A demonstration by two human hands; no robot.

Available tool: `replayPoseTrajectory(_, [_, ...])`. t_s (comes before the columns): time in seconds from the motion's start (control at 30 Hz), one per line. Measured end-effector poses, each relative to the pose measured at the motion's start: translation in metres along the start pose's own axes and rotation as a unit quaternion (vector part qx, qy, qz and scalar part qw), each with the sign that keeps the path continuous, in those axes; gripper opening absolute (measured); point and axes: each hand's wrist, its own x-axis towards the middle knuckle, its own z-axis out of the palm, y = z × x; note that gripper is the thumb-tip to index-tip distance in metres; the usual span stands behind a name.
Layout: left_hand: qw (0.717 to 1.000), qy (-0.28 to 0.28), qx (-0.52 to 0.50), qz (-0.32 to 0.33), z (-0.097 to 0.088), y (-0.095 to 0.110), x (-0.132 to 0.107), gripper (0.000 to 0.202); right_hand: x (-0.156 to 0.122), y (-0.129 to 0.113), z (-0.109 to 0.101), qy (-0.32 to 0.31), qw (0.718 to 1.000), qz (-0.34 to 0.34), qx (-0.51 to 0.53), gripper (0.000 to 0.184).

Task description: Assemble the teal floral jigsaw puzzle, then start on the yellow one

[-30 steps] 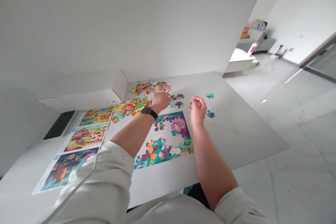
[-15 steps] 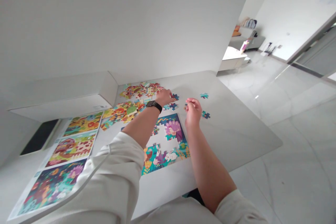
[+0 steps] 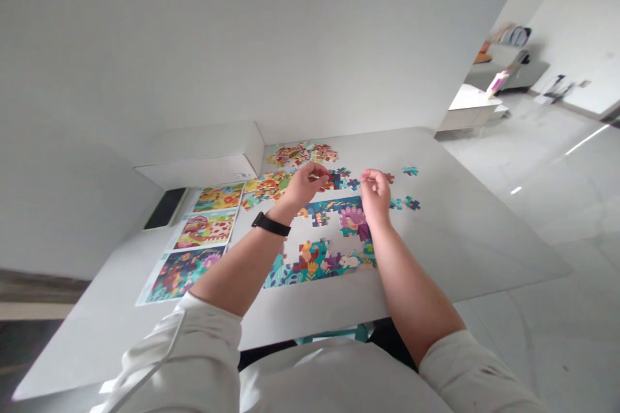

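My left hand [image 3: 306, 184], with a black watch [image 3: 271, 224] on its wrist, hovers by dark blue and orange puzzle pieces [image 3: 334, 182] above the puzzle. Its thumb and forefinger are curved with a gap between them. My right hand [image 3: 374, 191] is at the upper right corner of the partly joined jigsaw puzzle [image 3: 356, 219], its fingertips pinched together; anything between them is too small to make out. A brown puzzle piece [image 3: 389, 177] lies just right of these fingers. White gaps show in the middle and left of the puzzle.
Red and yellow puzzle pieces [image 3: 303, 153] are heaped behind my left hand. Teal pieces [image 3: 405, 203] lie to the right. A printed picture sheet [image 3: 206, 230], a black flat object [image 3: 165, 208] and a white box [image 3: 203, 168] are on the left, and a wall bounds the back.
The view has swung left. My left hand has drawn back slightly from the dark blue pieces, and my right hand has moved left, nearer to it. The brown piece now shows right of my right hand.
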Motion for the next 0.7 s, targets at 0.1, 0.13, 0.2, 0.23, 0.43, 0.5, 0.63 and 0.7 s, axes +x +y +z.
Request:
replayPoseTrajectory(0.1, [0.999, 0.022, -0.03, -0.022, -0.026, 0.003, -0.051, 0.034, -0.021, -0.025, 0.009, -0.08, 0.995, -0.053, 0.002, 0.028])
replayPoseTrajectory(0.13, [0.999, 0.031, -0.034, -0.027, -0.033, 0.003, -0.066, 0.035, -0.029, -0.032, 0.011, -0.123, 0.989, -0.082, -0.001, 0.028])
replayPoseTrajectory(0.2, [0.997, 0.054, -0.042, -0.033, -0.043, 0.0, -0.091, 0.037, -0.042, -0.044, 0.015, -0.202, 0.968, -0.148, -0.018, 0.028])
replayPoseTrajectory(0.23, [0.996, 0.065, -0.048, -0.034, -0.047, -0.002, -0.102, 0.038, -0.048, -0.048, 0.017, -0.234, 0.954, -0.183, -0.031, 0.028])
replayPoseTrajectory(0.43, [0.988, 0.094, -0.113, -0.049, -0.057, -0.025, -0.133, 0.043, -0.07, -0.045, 0.031, -0.322, 0.894, -0.293, -0.104, 0.03])
replayPoseTrajectory(0.5, [0.988, 0.086, -0.115, -0.049, -0.059, -0.03, -0.134, 0.044, -0.072, -0.039, 0.034, -0.322, 0.891, -0.301, -0.113, 0.028])
replayPoseTrajectory(0.63, [0.99, 0.076, -0.108, -0.052, -0.063, -0.035, -0.133, 0.046, -0.068, -0.035, 0.034, -0.311, 0.893, -0.301, -0.125, 0.026])
replayPoseTrajectory(0.7, [0.989, 0.073, -0.113, -0.056, -0.062, -0.035, -0.133, 0.047, -0.067, -0.037, 0.032, -0.312, 0.893, -0.296, -0.129, 0.026])
